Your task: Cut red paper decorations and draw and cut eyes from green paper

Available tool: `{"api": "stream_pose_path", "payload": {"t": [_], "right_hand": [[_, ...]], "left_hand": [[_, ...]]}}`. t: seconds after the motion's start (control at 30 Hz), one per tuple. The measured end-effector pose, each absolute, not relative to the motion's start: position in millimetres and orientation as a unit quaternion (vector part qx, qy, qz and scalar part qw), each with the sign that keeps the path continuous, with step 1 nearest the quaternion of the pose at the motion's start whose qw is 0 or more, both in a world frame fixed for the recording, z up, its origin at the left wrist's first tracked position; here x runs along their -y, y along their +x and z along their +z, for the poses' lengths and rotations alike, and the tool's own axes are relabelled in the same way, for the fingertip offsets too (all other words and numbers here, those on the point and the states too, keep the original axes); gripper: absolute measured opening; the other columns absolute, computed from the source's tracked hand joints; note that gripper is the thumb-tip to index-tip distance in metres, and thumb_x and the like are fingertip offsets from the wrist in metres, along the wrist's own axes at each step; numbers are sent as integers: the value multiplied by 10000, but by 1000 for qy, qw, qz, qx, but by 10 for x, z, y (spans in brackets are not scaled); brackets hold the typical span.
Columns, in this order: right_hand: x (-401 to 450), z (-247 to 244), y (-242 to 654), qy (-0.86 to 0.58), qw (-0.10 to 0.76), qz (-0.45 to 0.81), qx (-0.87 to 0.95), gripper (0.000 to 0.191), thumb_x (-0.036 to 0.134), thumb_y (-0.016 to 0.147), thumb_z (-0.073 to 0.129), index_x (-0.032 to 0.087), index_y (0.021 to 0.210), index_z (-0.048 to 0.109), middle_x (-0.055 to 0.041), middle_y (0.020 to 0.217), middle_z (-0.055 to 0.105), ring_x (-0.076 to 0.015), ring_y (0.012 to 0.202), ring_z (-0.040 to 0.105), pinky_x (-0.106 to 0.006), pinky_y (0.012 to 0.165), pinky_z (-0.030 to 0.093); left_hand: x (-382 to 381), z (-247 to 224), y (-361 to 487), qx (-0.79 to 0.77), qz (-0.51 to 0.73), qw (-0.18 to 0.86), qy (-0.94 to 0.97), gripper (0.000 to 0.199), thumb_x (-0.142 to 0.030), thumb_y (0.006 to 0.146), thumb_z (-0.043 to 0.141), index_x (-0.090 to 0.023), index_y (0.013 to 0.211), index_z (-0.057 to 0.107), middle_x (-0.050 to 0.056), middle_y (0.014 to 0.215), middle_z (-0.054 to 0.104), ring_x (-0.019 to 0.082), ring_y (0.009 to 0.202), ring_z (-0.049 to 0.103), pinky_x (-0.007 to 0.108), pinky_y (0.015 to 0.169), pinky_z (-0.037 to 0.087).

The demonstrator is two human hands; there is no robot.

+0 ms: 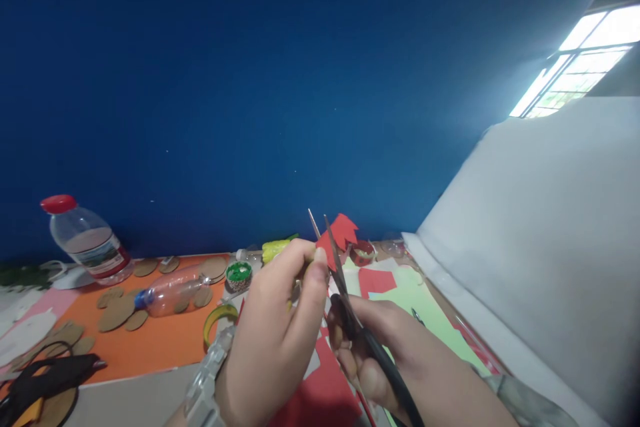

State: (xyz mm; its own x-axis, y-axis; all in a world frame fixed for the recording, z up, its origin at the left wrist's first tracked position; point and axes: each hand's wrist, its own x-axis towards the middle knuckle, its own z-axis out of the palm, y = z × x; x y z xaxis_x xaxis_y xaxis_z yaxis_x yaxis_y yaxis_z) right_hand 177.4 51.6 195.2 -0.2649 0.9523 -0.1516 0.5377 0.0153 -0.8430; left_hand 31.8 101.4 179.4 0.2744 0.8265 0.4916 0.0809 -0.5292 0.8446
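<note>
My left hand (280, 320) pinches a small red paper piece (343, 232) with a jagged edge between thumb and fingers, above the table. Black-handled scissors (345, 300) are gripped in my right hand (395, 347), their blades parted and pointing up and away. One blade passes across the red piece beside my left thumb. Below both hands lies a larger red paper sheet (325, 387). My left wrist has a pale, translucent band on it.
At the left, a red-capped bottle (95, 247), a blue-capped clear bottle (173, 290) and cardboard discs (117, 313) rest on or beside orange paper (150, 347). Yellow tape (213, 323) is left of my hand; green paper (430, 307) lies right. A blue panel (280, 93) stands behind.
</note>
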Motion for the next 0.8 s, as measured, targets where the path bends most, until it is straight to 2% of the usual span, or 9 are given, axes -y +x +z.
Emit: {"api": "stream_pose_path", "payload": {"t": [0.3,0.57,0.8], "right_hand": [[-544,1935,1722,-567,250,412,668,134,251,780,602,184,739,493,24,677,506,-116,609,441,-214,584,391],[-516,1934,1758,-573,250,407,666,92,242,815,560,184,766,507,9,734,549,-130,656,480,-228,631,401],[-522,1953,1782,-558,249,421,671,82,200,861,475,184,783,495,13,735,524,-123,656,455,-221,594,373]], "left_hand": [[-1022,1808,312,-333,496,361,716,251,-269,976,338,-200,754,432,-44,627,418,90,575,396,227,563,316],[-1014,1806,316,-330,499,372,710,248,-264,976,334,-202,756,432,-44,627,420,90,574,391,225,558,313],[-1025,1789,313,-335,497,383,703,249,-275,974,339,-201,754,429,-42,625,431,92,571,389,226,547,316]]}}
